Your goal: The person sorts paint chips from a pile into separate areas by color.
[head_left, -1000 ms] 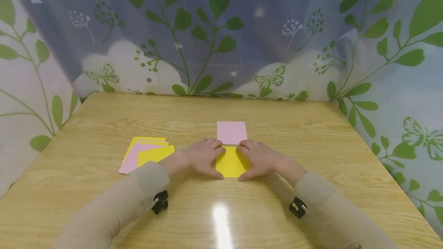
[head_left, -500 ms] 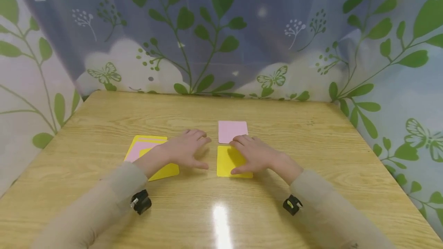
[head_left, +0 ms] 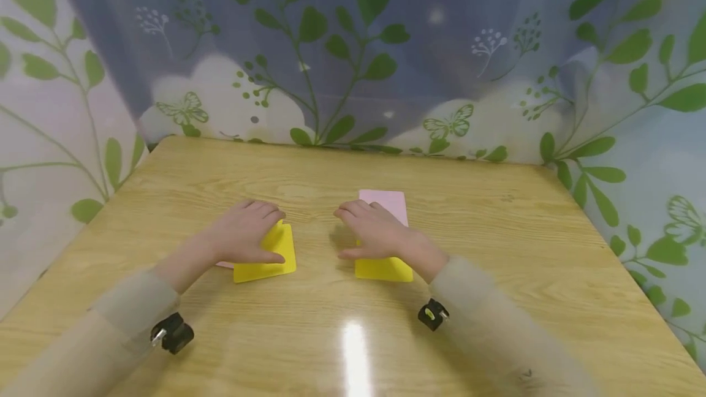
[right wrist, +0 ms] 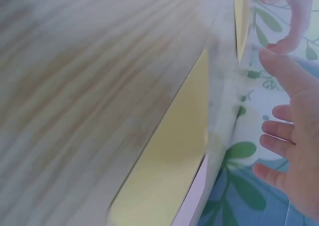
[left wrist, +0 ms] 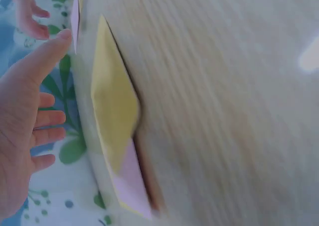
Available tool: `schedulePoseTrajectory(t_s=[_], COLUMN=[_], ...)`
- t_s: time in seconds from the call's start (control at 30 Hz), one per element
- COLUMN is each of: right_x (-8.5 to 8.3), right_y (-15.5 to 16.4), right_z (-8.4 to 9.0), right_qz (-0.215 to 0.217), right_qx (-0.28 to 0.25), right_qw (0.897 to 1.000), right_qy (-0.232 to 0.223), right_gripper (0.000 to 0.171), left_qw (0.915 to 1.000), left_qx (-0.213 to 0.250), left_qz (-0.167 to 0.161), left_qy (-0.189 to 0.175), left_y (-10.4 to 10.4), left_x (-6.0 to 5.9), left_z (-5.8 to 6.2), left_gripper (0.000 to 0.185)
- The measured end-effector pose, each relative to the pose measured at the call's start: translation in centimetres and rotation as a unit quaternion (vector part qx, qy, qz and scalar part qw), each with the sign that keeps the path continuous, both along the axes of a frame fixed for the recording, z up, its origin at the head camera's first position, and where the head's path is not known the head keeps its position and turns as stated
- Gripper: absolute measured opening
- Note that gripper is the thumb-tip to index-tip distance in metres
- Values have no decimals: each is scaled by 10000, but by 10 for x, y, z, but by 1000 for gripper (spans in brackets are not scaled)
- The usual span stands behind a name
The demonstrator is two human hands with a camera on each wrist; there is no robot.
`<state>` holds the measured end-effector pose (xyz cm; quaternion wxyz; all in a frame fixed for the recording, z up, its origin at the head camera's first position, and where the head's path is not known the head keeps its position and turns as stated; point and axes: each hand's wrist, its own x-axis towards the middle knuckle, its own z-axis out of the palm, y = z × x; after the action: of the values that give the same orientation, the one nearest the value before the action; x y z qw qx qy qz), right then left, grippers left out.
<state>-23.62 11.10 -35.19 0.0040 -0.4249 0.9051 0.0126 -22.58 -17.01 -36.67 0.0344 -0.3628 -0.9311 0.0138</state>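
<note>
My left hand (head_left: 242, 234) lies flat over a small stack of cards at the left, whose top yellow card (head_left: 270, 256) shows past the fingers. A pink card (left wrist: 132, 186) peeks out beneath it. The left wrist view shows the left hand's fingers (left wrist: 47, 119) straight and holding nothing. My right hand (head_left: 372, 231) hovers flat over a single yellow card (head_left: 386, 269), covering its far half and the near edge of a pink card (head_left: 393, 202) behind it. Its fingers (right wrist: 279, 136) are straight too. I cannot tell whether either palm touches the cards.
The cards lie on a glossy wooden table (head_left: 496, 250) with a light glare near the front. A leaf-and-butterfly patterned curtain (head_left: 353, 48) closes in the far edge and both sides. Black wrist-camera mounts (head_left: 172, 332) sit on both sleeves.
My left hand has left the middle yellow card and moved left onto the stack. The right hand has shifted left and farther over the yellow card.
</note>
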Motion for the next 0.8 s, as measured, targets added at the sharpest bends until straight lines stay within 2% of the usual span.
schedulePoseTrajectory(t_s=[0.3,0.53,0.8], right_x=[-5,-6,-10], right_y=[-46,-78,-95], right_z=[3,-2,-17], right_qz=[236,533,480], right_qx=[255,551,888], right_qw=[9994,9970,9941], right_qy=[58,-111,-385], right_gripper=[83,92,98], left_qw=[9990,9991,9992], left_qx=[-199,-158,-118], left_qz=[257,386,321], left_qy=[291,-70,-205], left_y=[-30,-44,-48], left_x=[13,20,25], left_z=[-8,-17,-23], left_gripper=[81,95,93])
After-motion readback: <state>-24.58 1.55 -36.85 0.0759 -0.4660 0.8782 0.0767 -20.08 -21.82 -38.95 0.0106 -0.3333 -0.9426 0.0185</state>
